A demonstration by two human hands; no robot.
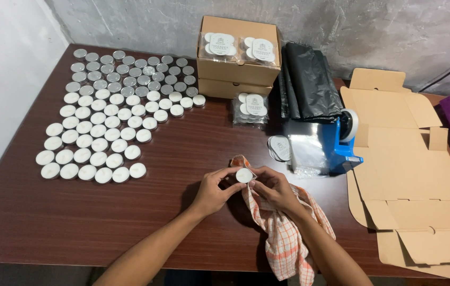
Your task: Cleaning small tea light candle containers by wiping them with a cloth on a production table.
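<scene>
two hands, left (215, 189) and right (274, 188), pinching one candle (244, 175) over cloth (284, 233); could slip from fingertips, roll right toward flat box (405, 159).

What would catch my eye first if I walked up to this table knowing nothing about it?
Probably the big spread of tealight candles laid in rows over the table's left half. Next, the left hand and right hand at the near edge, holding one tealight over a checked orange cloth. At right lies a flat, unfolded cardboard box.
</scene>
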